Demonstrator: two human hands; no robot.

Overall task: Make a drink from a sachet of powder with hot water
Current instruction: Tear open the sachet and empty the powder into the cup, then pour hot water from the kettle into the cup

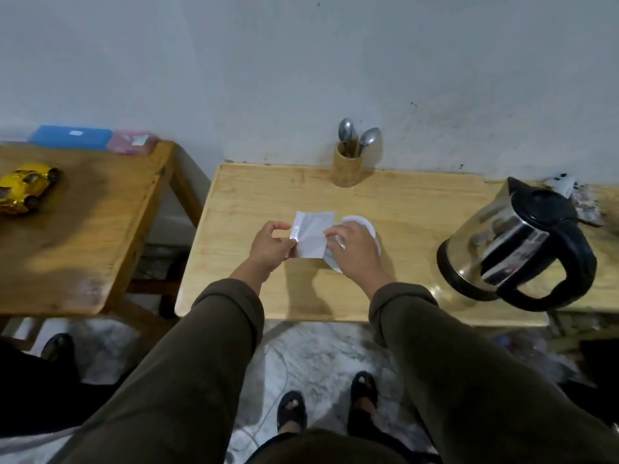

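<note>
Plain white sachet (311, 234), no readable print, pinched between left hand (269, 247) and right hand (355, 251) over white cup (363, 224); kettle (519, 249) right on tabletop (418, 209).

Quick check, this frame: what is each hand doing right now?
Left hand: pinching the left edge of the sachet.
Right hand: gripping the sachet's right edge, over the cup.

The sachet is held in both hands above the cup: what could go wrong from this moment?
1. The left hand and right hand pinch the sachet at its side edges; a hard tear might throw powder onto the table rather than into the cup.
2. The right hand hides most of the cup, so it could knock it.
3. The kettle stands near the right sleeve; an elbow could bump it.
</note>
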